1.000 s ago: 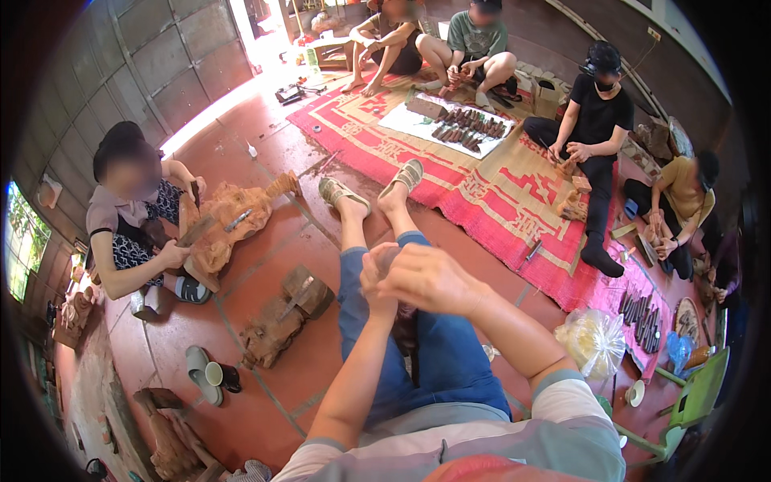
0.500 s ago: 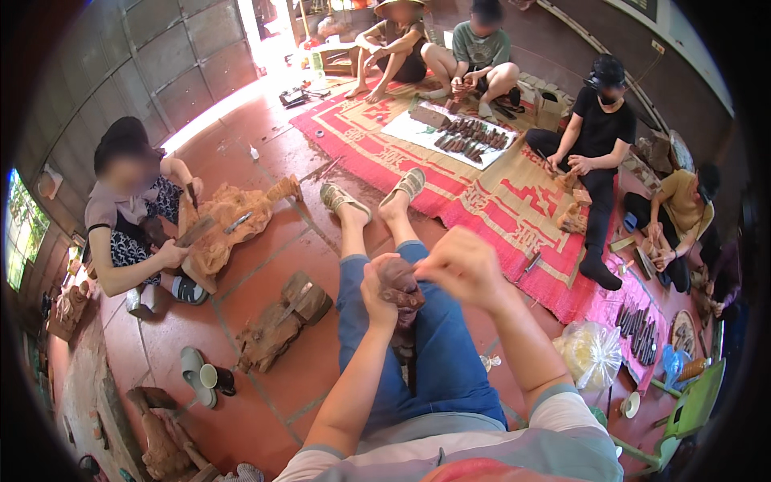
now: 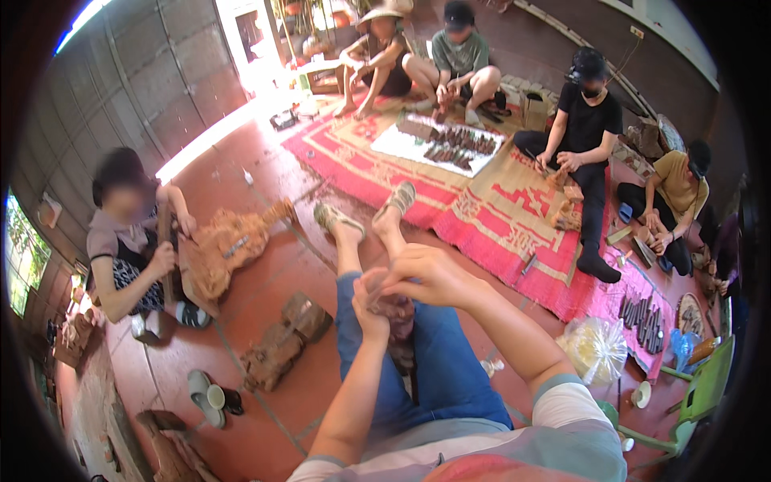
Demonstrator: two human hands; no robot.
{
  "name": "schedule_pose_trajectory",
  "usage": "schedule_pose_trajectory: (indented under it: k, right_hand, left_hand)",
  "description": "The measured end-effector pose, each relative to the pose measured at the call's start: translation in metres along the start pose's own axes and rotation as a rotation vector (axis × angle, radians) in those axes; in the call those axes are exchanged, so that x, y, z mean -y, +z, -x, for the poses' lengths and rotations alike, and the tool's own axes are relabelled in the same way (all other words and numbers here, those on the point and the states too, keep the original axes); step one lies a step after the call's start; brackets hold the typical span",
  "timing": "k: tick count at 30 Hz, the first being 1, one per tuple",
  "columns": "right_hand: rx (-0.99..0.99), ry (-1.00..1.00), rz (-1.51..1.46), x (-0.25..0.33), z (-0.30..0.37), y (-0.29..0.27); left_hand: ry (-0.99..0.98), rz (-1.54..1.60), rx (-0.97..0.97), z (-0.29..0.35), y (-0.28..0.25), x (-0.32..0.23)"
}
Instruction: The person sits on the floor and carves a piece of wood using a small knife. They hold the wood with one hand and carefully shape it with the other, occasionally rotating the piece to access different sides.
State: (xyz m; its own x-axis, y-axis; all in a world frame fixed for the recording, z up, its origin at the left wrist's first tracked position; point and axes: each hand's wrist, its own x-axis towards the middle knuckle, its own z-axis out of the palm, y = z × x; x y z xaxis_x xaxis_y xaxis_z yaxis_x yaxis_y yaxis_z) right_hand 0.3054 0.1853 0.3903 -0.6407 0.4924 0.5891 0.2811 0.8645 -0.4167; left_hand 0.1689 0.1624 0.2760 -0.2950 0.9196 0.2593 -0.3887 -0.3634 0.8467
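Observation:
Between my thighs stands a dark reddish-brown wood carving, its top partly covered by my hands. My left hand is closed around its left side. My right hand reaches across above it, fingers bent and pressed together, the tips close to the left fingers. Whatever the right fingers pinch, if anything, is hidden. The lower end of the carving rests between my legs in blue trousers.
A rough wood block lies left of my legs, near grey slippers and a dark cup. At left a person works on a large pale carving. Others sit around a red mat. A green chair stands right.
My right hand has come left and down, from beside the carving to over it at my left fingers. The person at left has raised the tool more upright.

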Motion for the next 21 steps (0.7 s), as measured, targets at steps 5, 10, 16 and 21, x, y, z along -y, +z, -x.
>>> schedule_pose_trajectory:
  k: [5,10,16,21]
  right_hand:
    - [-0.133,-0.182,-0.165,0.032,-0.011,0.008]
    - [-0.063,-0.042,-0.141,0.003,0.000,0.001]
    - [-0.047,-0.156,-0.135,0.008,-0.005,0.009]
    - [-0.231,-0.013,-0.024,0.005,-0.005,-0.020]
  left_hand:
    - [0.145,-0.301,0.079,-0.007,-0.019,0.021]
    - [-0.051,0.095,-0.020,-0.001,-0.007,0.008]
    - [-0.092,0.070,0.011,-0.001,-0.012,0.014]
    - [0.042,-0.019,-0.002,-0.001,-0.015,0.006]
